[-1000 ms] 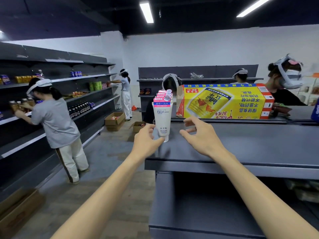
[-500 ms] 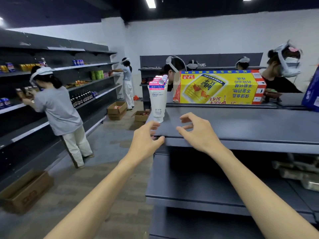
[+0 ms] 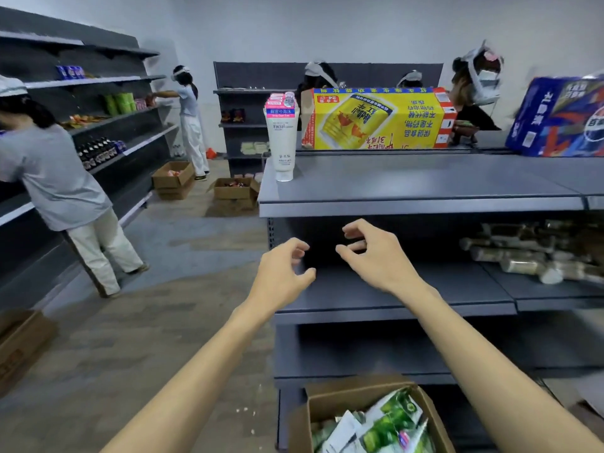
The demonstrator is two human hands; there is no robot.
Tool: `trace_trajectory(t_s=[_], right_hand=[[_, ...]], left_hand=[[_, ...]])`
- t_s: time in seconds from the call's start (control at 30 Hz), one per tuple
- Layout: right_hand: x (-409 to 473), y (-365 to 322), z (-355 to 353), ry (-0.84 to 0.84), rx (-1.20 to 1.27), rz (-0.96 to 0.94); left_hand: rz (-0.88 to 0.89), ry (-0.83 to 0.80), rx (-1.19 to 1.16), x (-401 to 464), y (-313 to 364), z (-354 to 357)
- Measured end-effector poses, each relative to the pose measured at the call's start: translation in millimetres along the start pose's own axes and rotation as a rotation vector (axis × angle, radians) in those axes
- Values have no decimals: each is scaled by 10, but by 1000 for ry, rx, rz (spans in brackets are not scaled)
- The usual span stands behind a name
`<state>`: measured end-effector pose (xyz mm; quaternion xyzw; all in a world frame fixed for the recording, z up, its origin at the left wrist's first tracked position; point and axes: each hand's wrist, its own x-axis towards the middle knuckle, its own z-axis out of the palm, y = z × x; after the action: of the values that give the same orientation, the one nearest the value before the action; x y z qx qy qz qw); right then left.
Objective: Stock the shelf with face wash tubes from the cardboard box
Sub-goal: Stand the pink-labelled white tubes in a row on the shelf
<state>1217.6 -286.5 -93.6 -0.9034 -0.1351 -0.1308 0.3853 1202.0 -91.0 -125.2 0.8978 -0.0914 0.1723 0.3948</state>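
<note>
hovering in front of the dark grey metal shelf unit [image 3: 421, 204], the left hand [image 3: 281, 276] and right hand [image 3: 372, 253] hang near each other at the level of the second shelf, fingers loosely curled and holding nothing. the white face wash tubes with pink tops [image 3: 282, 135] stand in a front-to-back row at the left end of the top shelf, just beside the yellow drinks carton [image 3: 376, 119]. each tube stands upright on its cap, long axis vertical, crimped pink end up and printed face toward the camera. the step in hand looks like the gap between placements: one batch is set down and the hands are free. the next move likely calls for reaching down into the open brown cardboard box [image 3: 362, 393] at the foot of the shelves, where green and white packs [image 3: 385, 423] show, and gripping more stock to place beside the row without knocking it.
</note>
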Motion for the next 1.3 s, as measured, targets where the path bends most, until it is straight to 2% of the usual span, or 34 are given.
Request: trace_trajectory(t_s=[0.33, 0.7, 0.87, 1.07, 1.3], right_hand=[[-752, 522, 289, -72, -59, 149], [-1601, 1596, 750, -270, -27, 440], [-1910, 1995, 1001, -426, 1, 544], [-2171, 2326, 1411, -718, -35, 499], [-2446, 2506, 1832, -947, -59, 431]], left_hand=[[-93, -189, -53, -661, -274, 572], [-363, -502, -11, -1402, -756, 1537], [-486, -684, 60, -1864, -970, 1894], [-680, -702, 116, -2226, -1181, 2209], [-731, -629, 79, -2386, -1327, 2307]])
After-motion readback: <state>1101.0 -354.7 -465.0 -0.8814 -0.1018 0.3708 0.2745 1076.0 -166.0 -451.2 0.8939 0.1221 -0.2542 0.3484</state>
